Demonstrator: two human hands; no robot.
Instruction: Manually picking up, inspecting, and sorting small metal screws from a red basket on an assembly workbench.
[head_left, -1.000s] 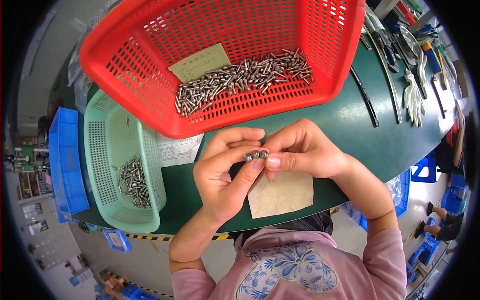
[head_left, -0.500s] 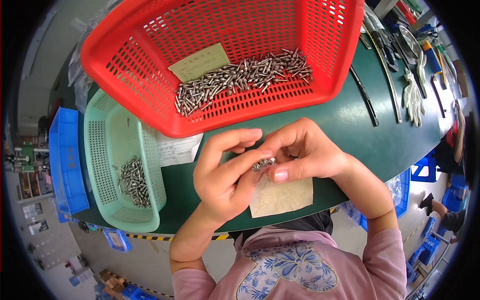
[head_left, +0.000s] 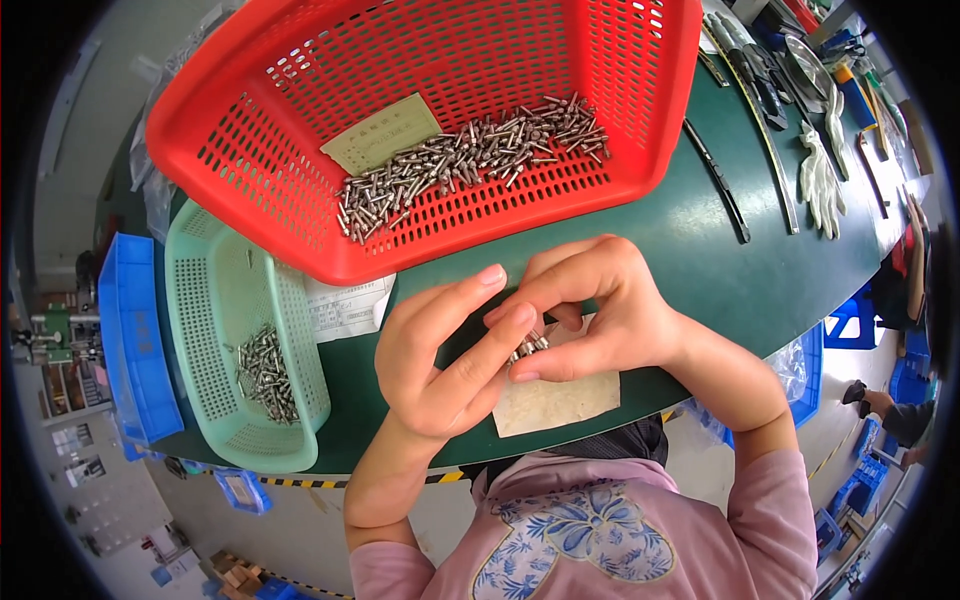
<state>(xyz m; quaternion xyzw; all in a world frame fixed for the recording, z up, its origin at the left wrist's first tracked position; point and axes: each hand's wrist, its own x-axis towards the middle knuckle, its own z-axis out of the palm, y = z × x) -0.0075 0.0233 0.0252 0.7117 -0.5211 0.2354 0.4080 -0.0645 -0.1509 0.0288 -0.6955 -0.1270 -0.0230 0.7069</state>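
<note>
Several small headed metal pins (head_left: 530, 346) sit in a bunch between my two hands, over the near part of the green table. My right hand (head_left: 610, 310) is closed on them, thumb below and fingers above. Against the same bunch, my left hand (head_left: 432, 360) is closed with its fingertips, its index finger raised away; its thumb is mostly hidden. Beyond my hands, a red basket (head_left: 420, 262) holds a heap of similar pins (head_left: 470, 160) and a yellowish paper slip (head_left: 381, 134). To the left, a light green basket (head_left: 305, 350) has a smaller pile of pins (head_left: 266, 375).
A beige cloth or paper piece (head_left: 560, 402) lies under my hands on the table (head_left: 640, 235). A printed sheet (head_left: 350, 308) is partly beneath the baskets. At far left stands a blue bin (head_left: 140, 340). White gloves (head_left: 821, 185) and long strips (head_left: 716, 180) lie at right.
My fingers have shifted around the pins: the left index finger has lifted, and the right fingers now cover more of the bunch. The view has moved slightly.
</note>
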